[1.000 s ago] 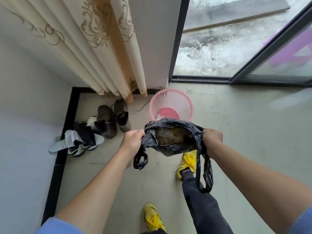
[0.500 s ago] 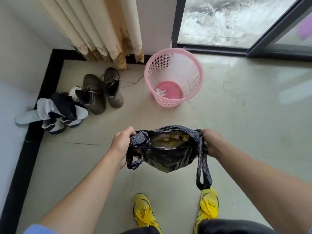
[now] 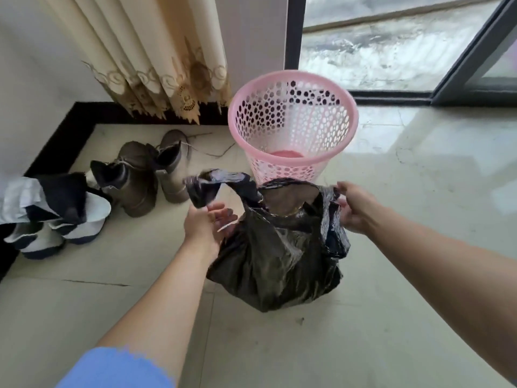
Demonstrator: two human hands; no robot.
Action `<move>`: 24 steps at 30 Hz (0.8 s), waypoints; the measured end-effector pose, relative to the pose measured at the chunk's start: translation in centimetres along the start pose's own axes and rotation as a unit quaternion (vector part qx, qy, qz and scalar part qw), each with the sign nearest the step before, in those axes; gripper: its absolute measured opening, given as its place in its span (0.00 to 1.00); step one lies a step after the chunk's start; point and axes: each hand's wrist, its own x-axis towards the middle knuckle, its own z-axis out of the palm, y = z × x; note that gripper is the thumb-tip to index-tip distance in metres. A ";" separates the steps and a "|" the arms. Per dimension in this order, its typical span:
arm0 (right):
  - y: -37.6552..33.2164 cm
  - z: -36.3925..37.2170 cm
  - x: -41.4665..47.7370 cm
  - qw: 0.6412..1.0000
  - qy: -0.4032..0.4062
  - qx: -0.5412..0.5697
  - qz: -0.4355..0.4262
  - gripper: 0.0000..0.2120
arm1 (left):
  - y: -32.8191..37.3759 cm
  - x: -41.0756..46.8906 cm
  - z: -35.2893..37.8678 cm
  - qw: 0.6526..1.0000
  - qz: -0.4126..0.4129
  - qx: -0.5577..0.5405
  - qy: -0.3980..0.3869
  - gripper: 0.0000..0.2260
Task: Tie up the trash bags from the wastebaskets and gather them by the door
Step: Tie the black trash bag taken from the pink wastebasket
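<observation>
Far left, some white and dark shoes lie in a heap by the wall. Next to them stand two brown boots. A cream curtain hangs down behind the boots.

The left hand is at the left side of the black bag. Its fingers are spread out and mostly straight. A loose strip of the bag sticks up just above the thumb and seems to touch it. I cannot tell if the thumb pinches that strip.

The bag sits on the floor, in the middle, between the two hands. Its top is open and not tied. It is just in front of the pink basket, and its top edge covers the low part of the basket.

The right hand is at the right side of the bag. Its fingers are curled round the bag's right edge and grip it.

Far right, behind the basket, is a glass door with a dark frame.
</observation>
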 end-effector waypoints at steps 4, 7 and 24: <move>-2.0 1.0 0.4 0.985 -0.027 -0.137 -0.104 0.16 | -2.1 4.8 0.3 0.909 0.196 0.365 0.033 0.08; -3.2 1.4 -0.1 0.894 -0.024 -0.373 -0.246 0.17 | -3.3 4.6 0.8 0.861 0.234 0.439 -0.108 0.13; 4.1 -0.9 -0.9 0.776 -0.028 -0.525 -0.349 0.07 | -5.8 -2.0 -2.0 0.661 0.171 0.685 -0.254 0.51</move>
